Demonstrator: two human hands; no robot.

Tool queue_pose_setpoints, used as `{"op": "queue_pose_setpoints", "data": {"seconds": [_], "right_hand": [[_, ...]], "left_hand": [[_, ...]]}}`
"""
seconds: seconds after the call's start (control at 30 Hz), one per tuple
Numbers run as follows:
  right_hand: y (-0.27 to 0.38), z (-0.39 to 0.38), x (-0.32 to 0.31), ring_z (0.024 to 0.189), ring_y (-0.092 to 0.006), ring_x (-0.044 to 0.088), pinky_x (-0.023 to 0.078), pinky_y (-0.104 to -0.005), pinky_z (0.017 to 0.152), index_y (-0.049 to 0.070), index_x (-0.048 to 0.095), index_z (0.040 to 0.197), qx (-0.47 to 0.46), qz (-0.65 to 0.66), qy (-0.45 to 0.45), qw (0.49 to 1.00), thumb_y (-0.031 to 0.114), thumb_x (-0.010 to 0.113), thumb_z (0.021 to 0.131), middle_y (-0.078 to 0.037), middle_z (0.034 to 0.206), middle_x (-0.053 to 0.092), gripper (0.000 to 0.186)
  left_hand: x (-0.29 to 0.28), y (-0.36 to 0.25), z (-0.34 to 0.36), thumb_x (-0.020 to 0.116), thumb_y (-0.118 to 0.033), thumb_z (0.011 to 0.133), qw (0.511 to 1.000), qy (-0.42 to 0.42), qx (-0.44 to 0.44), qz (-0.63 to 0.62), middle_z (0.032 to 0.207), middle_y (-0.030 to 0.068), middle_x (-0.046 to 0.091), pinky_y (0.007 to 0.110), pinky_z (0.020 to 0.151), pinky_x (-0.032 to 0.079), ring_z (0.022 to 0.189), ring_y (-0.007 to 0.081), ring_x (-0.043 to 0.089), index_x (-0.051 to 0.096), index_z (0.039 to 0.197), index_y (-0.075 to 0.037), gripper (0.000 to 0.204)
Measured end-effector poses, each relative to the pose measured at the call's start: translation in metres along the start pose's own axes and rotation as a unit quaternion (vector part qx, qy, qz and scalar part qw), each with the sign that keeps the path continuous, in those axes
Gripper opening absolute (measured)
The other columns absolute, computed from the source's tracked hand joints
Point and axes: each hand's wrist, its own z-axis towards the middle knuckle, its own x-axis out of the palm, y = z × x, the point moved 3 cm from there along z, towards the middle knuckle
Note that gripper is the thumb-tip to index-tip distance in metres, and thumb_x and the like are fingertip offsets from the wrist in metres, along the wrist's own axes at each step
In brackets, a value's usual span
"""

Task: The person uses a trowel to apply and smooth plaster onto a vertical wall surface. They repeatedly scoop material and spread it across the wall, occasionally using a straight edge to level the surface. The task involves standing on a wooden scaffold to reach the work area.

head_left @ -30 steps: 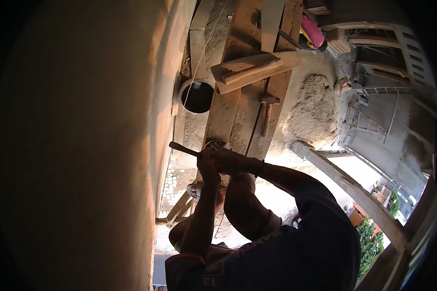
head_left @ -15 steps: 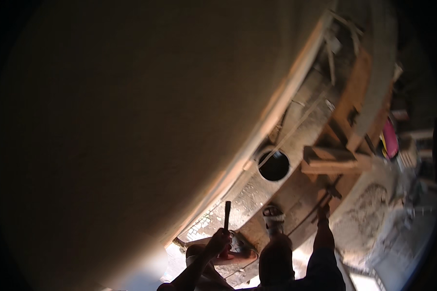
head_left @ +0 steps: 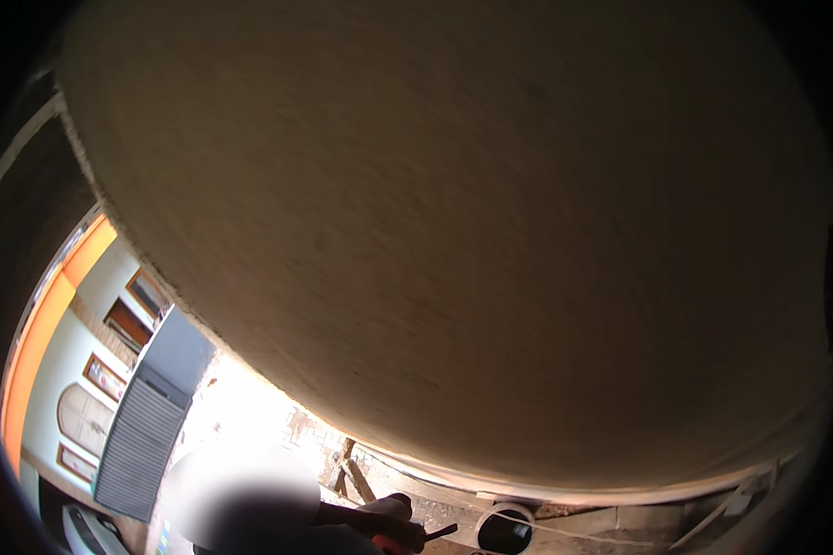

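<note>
Brown plaster wall (head_left: 453,213) fills most of our view. Low down, one hand (head_left: 391,520), which side we cannot tell, has its grip closed around a dark tool (head_left: 440,532), just left of a white-rimmed bucket (head_left: 503,529).

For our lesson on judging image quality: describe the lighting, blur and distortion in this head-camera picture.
Head view: a large plastered wall fills most of the frame, dim, softly blurred, bulging with fisheye curvature; black vignette rings the rim. Lower left, sunlit ground is blown out to white glare. At the bottom edge a hand holding a dark tool sits in shadow beside a bucket; which hand cannot be told.
</note>
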Motion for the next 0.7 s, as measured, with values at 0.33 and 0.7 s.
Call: {"op": "queue_pose_setpoints", "data": {"seconds": [0.33, 0.7], "right_hand": [[0.272, -0.088, 0.127, 0.035, -0.0162, 0.046, 0.037, -0.0311, 0.032, 0.009, 0.045, 0.125, -0.144, -0.093, 0.274, 0.946, 0.015, 0.043, 0.088, -0.006, 0.051, 0.048, 0.038], [0.385, -0.206, 0.193, 0.038, -0.0154, 0.048, 0.039, -0.0295, 0.035, 0.007, 0.046, 0.125, -0.151, -0.166, 0.355, 0.908, 0.014, 0.045, 0.088, -0.006, 0.054, 0.051, 0.037]], "left_hand": [[-0.039, -0.029, -0.088, 0.056, -0.013, 0.086, 0.991, -0.075, 0.05, -0.098, 0.067, -0.001, 0.046, 0.029, 0.042, 0.04, 0.051, 0.0107, 0.047, 0.047, 0.086, -0.009, 0.01], [-0.055, 0.006, -0.182, 0.053, -0.015, 0.088, 0.953, -0.105, 0.101, -0.266, 0.063, -0.0036, 0.043, 0.029, 0.041, 0.036, 0.049, 0.009, 0.042, 0.048, 0.083, -0.01, 0.009]]}}
